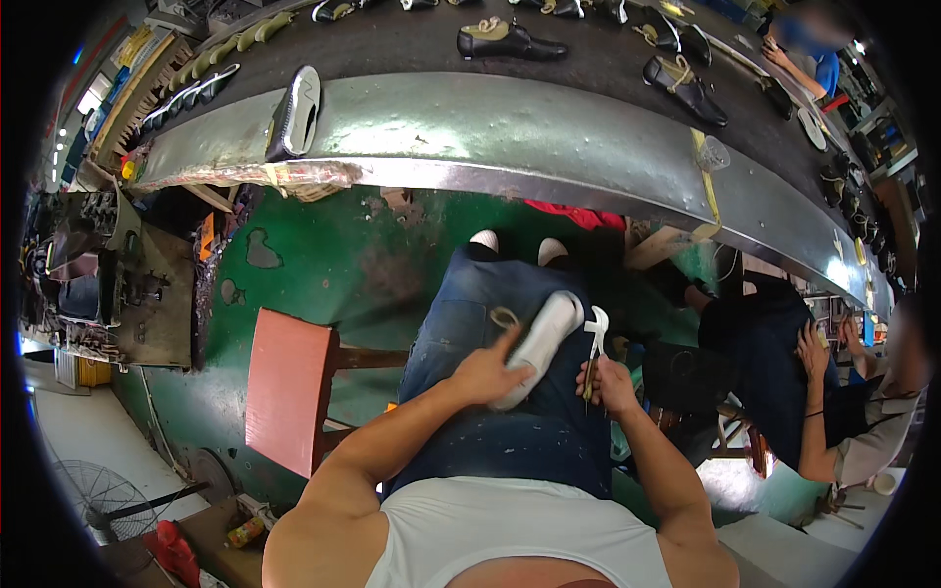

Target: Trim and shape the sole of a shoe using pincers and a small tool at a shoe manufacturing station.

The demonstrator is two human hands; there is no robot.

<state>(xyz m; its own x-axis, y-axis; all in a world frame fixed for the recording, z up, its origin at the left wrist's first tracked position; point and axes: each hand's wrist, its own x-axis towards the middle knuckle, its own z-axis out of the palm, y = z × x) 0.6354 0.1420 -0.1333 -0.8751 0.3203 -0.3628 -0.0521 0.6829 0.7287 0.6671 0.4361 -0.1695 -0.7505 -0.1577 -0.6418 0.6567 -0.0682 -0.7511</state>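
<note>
Left hand (487,372) clamped around the heel end of a white shoe (536,345) resting on the lap, fingers wrapped over its upper, toe pointing away from the fingertips. Right hand (610,380) closed on a pair of pincers (594,338), jaws up, just beside the shoe and level with the left fingertips. Risky closeness: a slip of the pincers toward the left fingers likely to nick skin or scuff the white upper. Loose grip on the rounded heel likely to let the shoe roll off the jeans (461,314).
</note>
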